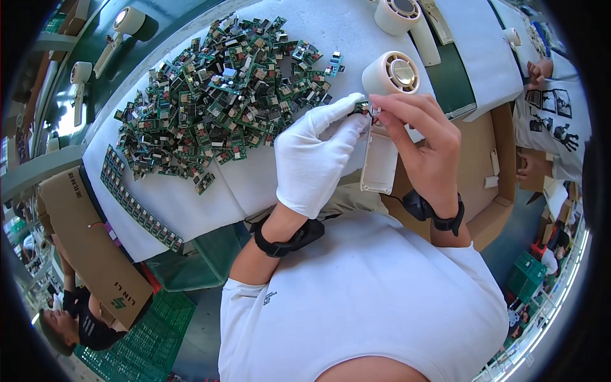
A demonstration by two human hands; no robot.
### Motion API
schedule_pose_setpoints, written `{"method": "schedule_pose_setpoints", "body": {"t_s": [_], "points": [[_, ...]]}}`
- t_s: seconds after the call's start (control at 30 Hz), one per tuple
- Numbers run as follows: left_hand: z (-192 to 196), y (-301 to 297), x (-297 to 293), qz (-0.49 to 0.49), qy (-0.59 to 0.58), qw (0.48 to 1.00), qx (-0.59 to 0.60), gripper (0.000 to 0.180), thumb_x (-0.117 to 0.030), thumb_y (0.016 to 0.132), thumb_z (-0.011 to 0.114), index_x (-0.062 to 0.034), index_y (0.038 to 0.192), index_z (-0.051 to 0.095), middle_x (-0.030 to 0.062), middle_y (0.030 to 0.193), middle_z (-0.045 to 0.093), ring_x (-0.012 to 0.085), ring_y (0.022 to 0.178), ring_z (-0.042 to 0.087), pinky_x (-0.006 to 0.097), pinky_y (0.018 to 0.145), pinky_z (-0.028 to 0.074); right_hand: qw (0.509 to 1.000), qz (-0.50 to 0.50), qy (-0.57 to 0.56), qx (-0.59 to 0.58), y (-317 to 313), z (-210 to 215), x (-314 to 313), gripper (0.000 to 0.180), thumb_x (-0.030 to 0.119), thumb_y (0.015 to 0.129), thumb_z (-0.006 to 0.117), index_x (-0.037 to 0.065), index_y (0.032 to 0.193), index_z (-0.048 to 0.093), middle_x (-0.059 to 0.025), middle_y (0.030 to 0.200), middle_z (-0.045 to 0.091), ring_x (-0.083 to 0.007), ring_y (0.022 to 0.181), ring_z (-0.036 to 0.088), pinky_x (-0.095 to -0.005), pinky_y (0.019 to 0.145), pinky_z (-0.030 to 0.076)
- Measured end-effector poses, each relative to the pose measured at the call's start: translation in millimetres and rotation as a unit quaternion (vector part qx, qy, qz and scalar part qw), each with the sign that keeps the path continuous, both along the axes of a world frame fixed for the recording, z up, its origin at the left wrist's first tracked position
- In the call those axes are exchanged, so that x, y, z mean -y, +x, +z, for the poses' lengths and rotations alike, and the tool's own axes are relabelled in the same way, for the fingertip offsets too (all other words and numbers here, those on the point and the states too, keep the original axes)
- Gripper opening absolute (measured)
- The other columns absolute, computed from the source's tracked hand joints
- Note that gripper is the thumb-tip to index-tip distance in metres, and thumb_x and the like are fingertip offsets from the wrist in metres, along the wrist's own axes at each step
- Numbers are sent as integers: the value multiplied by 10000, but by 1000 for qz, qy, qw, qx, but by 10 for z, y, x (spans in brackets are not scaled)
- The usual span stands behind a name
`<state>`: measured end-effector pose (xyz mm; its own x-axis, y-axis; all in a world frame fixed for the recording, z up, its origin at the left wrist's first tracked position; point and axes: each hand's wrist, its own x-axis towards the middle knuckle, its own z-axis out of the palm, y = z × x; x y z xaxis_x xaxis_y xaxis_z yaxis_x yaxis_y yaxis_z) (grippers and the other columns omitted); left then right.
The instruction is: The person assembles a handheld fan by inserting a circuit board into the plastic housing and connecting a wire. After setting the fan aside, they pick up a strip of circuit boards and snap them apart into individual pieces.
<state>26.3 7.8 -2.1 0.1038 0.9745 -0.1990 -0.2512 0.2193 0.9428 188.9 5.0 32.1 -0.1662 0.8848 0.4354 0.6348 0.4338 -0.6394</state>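
Note:
My left hand (pixel 315 153), in a white glove, is closed with a small green circuit board (pixel 361 107) pinched between thumb and forefinger. My bare right hand (pixel 423 134) meets it there, its fingertips pinching thin wires (pixel 375 117) beside the board; their ends are hidden. Just below the fingertips hangs the open, hollow handle (pixel 379 167) of a white handheld fan. Beyond my hands is its round head (pixel 391 72) with a shiny disc in the middle. My fingers cover the joint between head and handle.
A large heap of circuit boards (pixel 223 95) covers the white-padded table at left. A strip of joined boards (pixel 137 207) lies along its near edge. Another white fan (pixel 397 14) sits at the far side. An open cardboard box (pixel 503 184) is at right. People work on both sides.

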Motion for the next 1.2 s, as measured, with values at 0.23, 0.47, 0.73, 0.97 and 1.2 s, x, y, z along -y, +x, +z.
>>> {"method": "schedule_pose_setpoints", "body": {"t_s": [0.23, 0.47, 0.73, 0.97, 1.2], "points": [[-81, 7, 29, 3, 92, 994, -64, 313, 14, 876, 726, -21, 1186, 711, 63, 1042, 729, 79, 891, 663, 239, 794, 548, 982, -46, -176, -45, 18, 159, 6, 261, -37, 865, 707, 36, 1115, 684, -28, 904, 724, -66, 776, 580, -222, 629, 431], [-80, -15, 19, 17, 272, 947, -172, 294, 18, 865, 731, -36, 1154, 719, 91, 1006, 729, 132, 837, 685, 253, 759, 546, 994, 63, -48, 79, 157, 237, -93, 277, -12, 843, 739, 56, 1088, 627, -50, 917, 700, -143, 778, 626, -273, 642, 487], [-3, -85, 49, -10, 264, 937, -228, 282, 33, 855, 739, -20, 1132, 735, 84, 1049, 728, 118, 886, 674, 257, 785, 549, 974, 125, 71, 174, 231, 186, -147, 295, 12, 838, 756, 71, 1084, 603, -55, 938, 689, -189, 801, 650, -302, 632, 513], [-63, -48, 56, -2, 239, 960, -143, 304, 55, 865, 718, -19, 1159, 723, 87, 1050, 726, 114, 899, 674, 263, 793, 555, 998, 55, 6, 27, 171, 73, -57, 291, 19, 854, 757, 78, 1071, 572, -37, 950, 731, -107, 706, 568, -236, 601, 463], [-73, 63, 80, 78, 301, 925, -220, 334, 69, 839, 731, -15, 1161, 719, 119, 1056, 724, 158, 890, 693, 281, 805, 559, 985, -46, -114, -123, -10, 16, 41, 294, -4, 835, 753, 85, 960, 503, -38, 943, 753, -48, 651, 474, -169, 618, 413]]}}
